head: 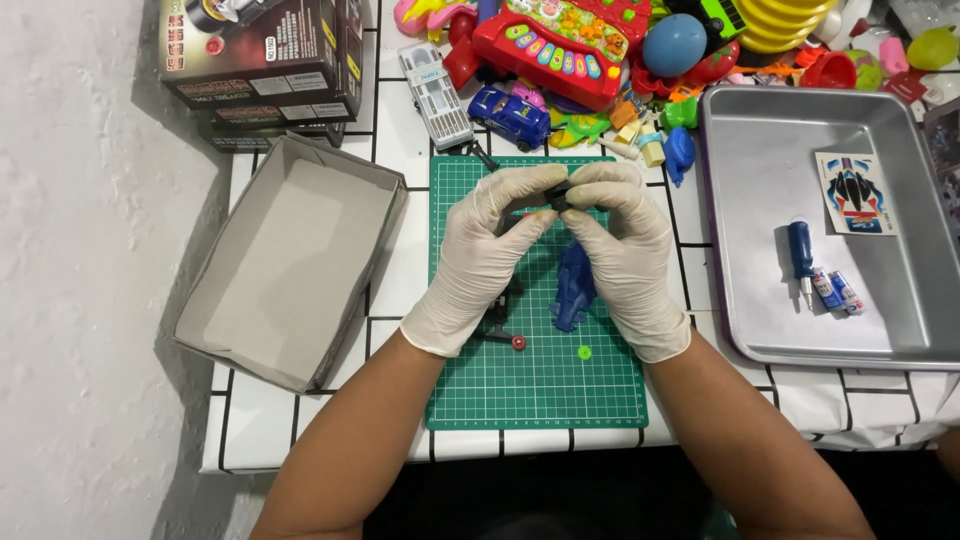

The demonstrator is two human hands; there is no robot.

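Both hands wear pale latex gloves and meet above a green cutting mat [540, 385]. My left hand [485, 255] and my right hand [625, 250] pinch one small black part [558, 196] between their fingertips. Under the hands a blue plastic toy body [574, 288] lies on the mat. A small black frame piece with a red wheel [508, 335] sits by my left wrist. A little green round piece [584, 352] lies nearer the mat's front edge.
An open grey cardboard box [290, 265] stands at the left, with dark printed boxes [265, 60] behind it. A metal tray [760, 200] at the right holds a blue screwdriver [802, 258], two small batteries [836, 292] and a sticker sheet [856, 192]. Colourful toys [560, 45] crowd the back.
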